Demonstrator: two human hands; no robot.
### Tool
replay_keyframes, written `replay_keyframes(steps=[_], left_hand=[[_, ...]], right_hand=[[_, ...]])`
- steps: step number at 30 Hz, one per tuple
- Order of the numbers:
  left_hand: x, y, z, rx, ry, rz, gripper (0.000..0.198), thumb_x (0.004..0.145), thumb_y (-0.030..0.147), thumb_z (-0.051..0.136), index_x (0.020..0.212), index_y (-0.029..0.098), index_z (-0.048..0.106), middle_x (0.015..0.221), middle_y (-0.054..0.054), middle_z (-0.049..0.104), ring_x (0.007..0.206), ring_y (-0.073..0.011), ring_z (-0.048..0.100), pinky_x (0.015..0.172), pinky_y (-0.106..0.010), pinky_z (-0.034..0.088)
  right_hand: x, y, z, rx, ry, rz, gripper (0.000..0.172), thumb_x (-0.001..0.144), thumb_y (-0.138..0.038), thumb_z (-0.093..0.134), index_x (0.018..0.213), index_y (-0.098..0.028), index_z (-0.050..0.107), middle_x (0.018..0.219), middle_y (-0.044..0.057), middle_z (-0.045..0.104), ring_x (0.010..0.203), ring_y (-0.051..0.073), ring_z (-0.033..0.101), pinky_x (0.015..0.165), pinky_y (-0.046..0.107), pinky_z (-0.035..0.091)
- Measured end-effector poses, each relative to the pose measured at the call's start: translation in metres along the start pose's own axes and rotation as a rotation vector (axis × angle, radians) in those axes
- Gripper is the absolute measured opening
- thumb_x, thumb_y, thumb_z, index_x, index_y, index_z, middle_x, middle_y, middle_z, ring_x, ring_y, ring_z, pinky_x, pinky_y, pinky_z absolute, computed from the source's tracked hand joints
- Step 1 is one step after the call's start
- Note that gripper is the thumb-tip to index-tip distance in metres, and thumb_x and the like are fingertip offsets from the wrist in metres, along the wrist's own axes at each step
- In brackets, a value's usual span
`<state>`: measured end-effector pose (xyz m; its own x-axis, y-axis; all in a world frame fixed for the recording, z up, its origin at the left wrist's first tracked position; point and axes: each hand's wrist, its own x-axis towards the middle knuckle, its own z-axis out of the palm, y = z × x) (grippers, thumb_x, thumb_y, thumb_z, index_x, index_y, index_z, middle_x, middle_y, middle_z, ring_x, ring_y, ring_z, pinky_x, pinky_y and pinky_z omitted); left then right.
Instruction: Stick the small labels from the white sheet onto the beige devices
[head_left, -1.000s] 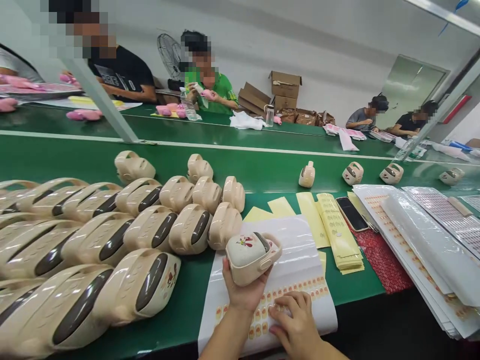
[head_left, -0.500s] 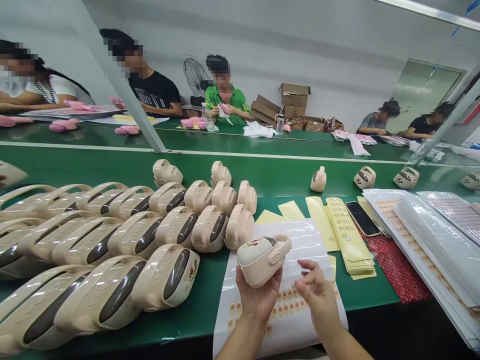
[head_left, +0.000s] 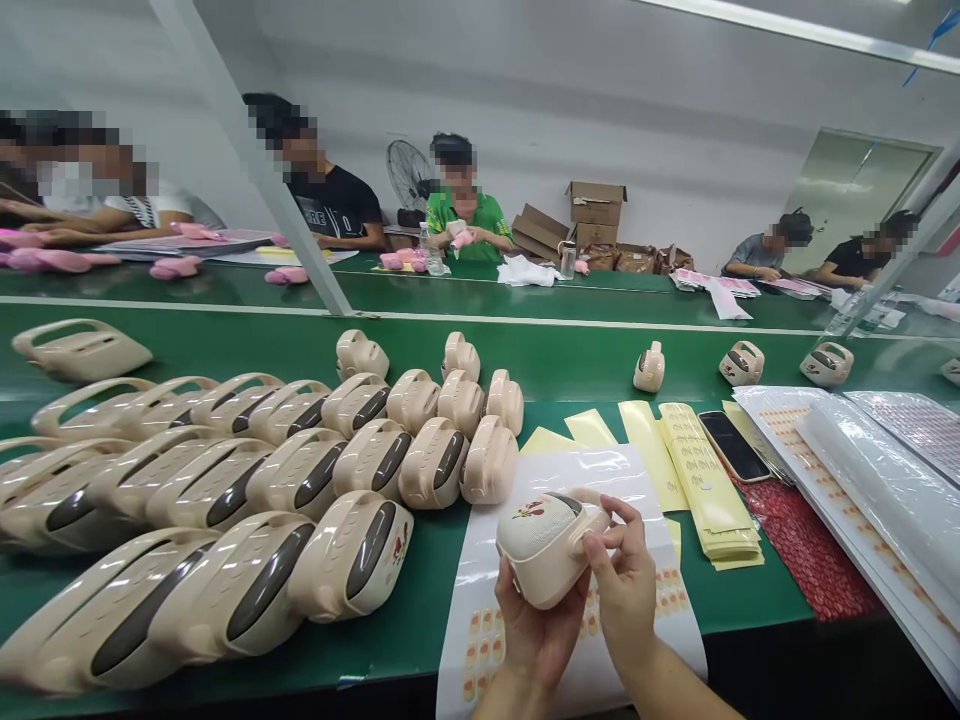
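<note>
My left hand cradles a beige portable speaker from below, its fabric face printed with a red flower. My right hand pinches the speaker's right side near its handle between thumb and fingers. Under both hands lies a glossy white sticker sheet with rows of small orange labels. Just left of it, several beige speakers with dark glossy panels stand packed in rows. Yellow label strips are stacked to the right of the sheet.
A black phone rests beside the strips, with a red patterned mat and plastic-covered sheets further right. Beyond a metal post, co-workers sit at a second green bench. Cardboard boxes stand by the wall.
My right hand has moved from the sticker sheet up onto the speaker's side. The speaker has turned in my hands, and the whole scene has shifted right in view.
</note>
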<state>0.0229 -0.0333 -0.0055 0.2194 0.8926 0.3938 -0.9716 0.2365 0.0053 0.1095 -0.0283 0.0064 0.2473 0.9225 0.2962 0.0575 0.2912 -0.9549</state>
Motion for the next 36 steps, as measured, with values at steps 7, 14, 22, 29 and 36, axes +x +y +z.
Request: replay_keyframes(steps=[7, 14, 22, 29, 36], left_hand=[[0.001, -0.002, 0.007, -0.026, 0.037, 0.004, 0.037, 0.086, 0.041, 0.042, 0.118, 0.028, 0.056, 0.121, -0.001, 0.061, 0.114, -0.0155, 0.052, 0.100, -0.023, 0.033], [-0.005, -0.003, 0.005, 0.046, 0.011, 0.011, 0.042, 0.088, 0.040, 0.036, 0.121, 0.021, 0.055, 0.117, -0.008, 0.063, 0.116, -0.0184, 0.050, 0.099, -0.023, 0.034], [-0.009, -0.005, 0.004, 0.035, -0.012, -0.022, 0.043, 0.089, 0.043, 0.029, 0.126, 0.029, 0.047, 0.125, -0.001, 0.058, 0.122, -0.0169, 0.044, 0.102, -0.026, 0.029], [-0.020, 0.018, 0.002, 0.143, -0.011, -0.012, 0.046, 0.085, 0.044, 0.040, 0.126, 0.024, 0.049, 0.133, -0.004, 0.049, 0.121, -0.0210, 0.044, 0.099, -0.027, 0.035], [-0.027, 0.037, 0.004, 0.237, 0.083, 0.068, 0.046, 0.082, 0.046, 0.046, 0.121, 0.023, 0.054, 0.126, -0.007, 0.056, 0.116, -0.0239, 0.050, 0.093, -0.027, 0.041]], right_hand=[[-0.003, -0.009, 0.008, -0.165, 0.124, -0.310, 0.018, 0.083, -0.021, 0.054, 0.064, -0.021, 0.052, 0.101, 0.005, 0.051, 0.103, 0.020, 0.051, 0.084, 0.035, 0.042], [0.006, -0.010, -0.001, -0.500, 0.082, -0.767, 0.015, 0.081, -0.013, 0.050, 0.092, -0.023, 0.053, 0.107, 0.006, 0.045, 0.098, 0.021, 0.045, 0.080, 0.037, 0.041], [0.004, -0.007, 0.001, -0.191, -0.128, -0.141, 0.047, 0.082, -0.039, 0.047, 0.124, -0.022, 0.034, 0.117, 0.011, 0.043, 0.105, 0.024, 0.046, 0.088, 0.043, 0.042], [-0.034, 0.030, -0.007, -0.235, -0.130, -0.133, 0.032, 0.088, -0.027, 0.040, 0.120, -0.023, 0.040, 0.110, 0.009, 0.053, 0.098, 0.021, 0.052, 0.081, 0.037, 0.046], [-0.077, 0.065, -0.006, -0.583, -0.458, -0.655, 0.019, 0.087, -0.021, 0.041, 0.096, -0.022, 0.058, 0.087, 0.009, 0.064, 0.076, 0.023, 0.057, 0.062, 0.038, 0.048]])
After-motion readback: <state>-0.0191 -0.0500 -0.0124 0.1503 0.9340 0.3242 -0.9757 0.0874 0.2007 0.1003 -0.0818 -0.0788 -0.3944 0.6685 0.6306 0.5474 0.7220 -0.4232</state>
